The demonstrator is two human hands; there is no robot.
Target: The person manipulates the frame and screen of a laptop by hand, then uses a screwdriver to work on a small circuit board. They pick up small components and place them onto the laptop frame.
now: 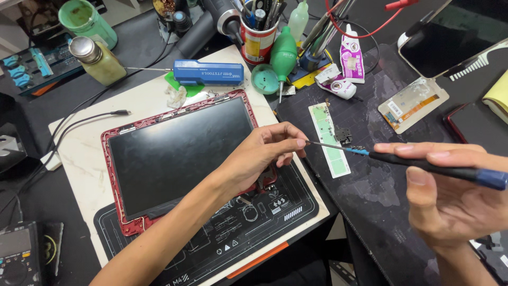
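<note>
A tablet with a dark screen (180,151) in a red frame (108,159) lies on a black repair mat (248,233). My left hand (262,153) hovers over the tablet's right edge, its fingertips pinching at the tip of a screwdriver (418,161). My right hand (450,196) holds that screwdriver by its black and blue handle, the thin shaft pointing left. Whether something tiny sits between my left fingertips cannot be seen.
A white and green strip (329,139) with small parts lies on the dark mat (370,185) at right. Behind are a blue tool box (209,72), a can of tools (258,42), a green blower (284,53), a bottle (100,61), a phone (450,34) and a charging cable (90,117).
</note>
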